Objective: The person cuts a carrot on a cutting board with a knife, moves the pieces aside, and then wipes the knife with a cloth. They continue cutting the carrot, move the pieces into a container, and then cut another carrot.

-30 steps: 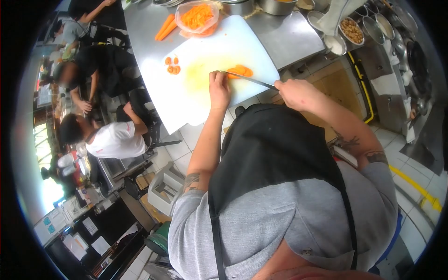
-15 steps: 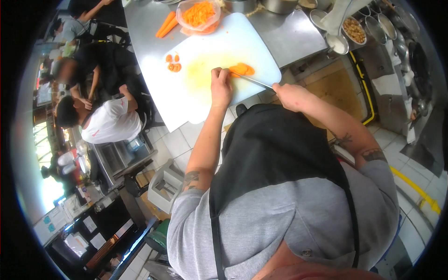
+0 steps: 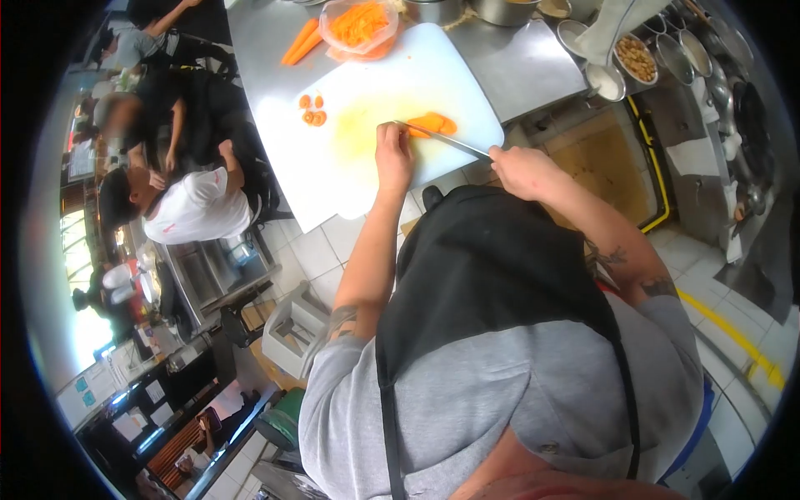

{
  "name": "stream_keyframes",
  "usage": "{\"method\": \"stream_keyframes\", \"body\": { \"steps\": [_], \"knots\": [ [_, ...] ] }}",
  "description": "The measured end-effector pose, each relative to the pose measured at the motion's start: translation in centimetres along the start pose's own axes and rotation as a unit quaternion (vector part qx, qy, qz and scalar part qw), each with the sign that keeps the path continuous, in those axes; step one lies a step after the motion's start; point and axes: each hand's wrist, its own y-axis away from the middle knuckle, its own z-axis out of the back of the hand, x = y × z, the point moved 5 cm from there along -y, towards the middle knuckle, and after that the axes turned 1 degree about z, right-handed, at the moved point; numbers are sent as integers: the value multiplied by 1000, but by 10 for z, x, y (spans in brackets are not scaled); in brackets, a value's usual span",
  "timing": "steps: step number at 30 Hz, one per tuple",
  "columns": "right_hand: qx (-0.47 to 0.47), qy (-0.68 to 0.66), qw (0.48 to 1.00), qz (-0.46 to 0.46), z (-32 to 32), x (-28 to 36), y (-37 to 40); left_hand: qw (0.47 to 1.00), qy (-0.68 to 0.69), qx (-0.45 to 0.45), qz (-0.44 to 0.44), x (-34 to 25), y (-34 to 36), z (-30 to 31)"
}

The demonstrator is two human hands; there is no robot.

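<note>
My right hand [image 3: 525, 172] is wrapped round the handle of a knife [image 3: 457, 143], whose blade reaches left over the board to the carrot. On the white cutting board [image 3: 467, 92], my left hand [image 3: 393, 154] has its fingers curled down at the blade's tip, against the left end of the carrot; how much they hold is hidden. Orange carrot slices [image 3: 437, 123] lie overlapping just behind the blade. Several small carrot ends [image 3: 314, 118] rest at the board's left side. A yellow stain marks the board's middle.
Behind the board stands a plastic container of cut carrot [image 3: 360, 25], beside whole carrots [image 3: 302, 42]. Metal pots [image 3: 433, 10] line the counter's back. A bowl of brown pieces [image 3: 635, 58] is at the right. Other people, one in a white shirt [image 3: 200, 208], are at the left.
The knife blade has shifted slightly up and left, its tip now nearer my left fingers. My left hand has barely moved. At the lower left, another person has come into view.
</note>
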Motion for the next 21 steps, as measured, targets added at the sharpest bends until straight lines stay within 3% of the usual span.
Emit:
{"method": "stream_keyframes", "body": {
  "steps": [21],
  "knots": [
    [61, 40, 997, -8, 18, 13, 10, 1000, -8, -6, -14, 2, 0, 2]
  ]
}}
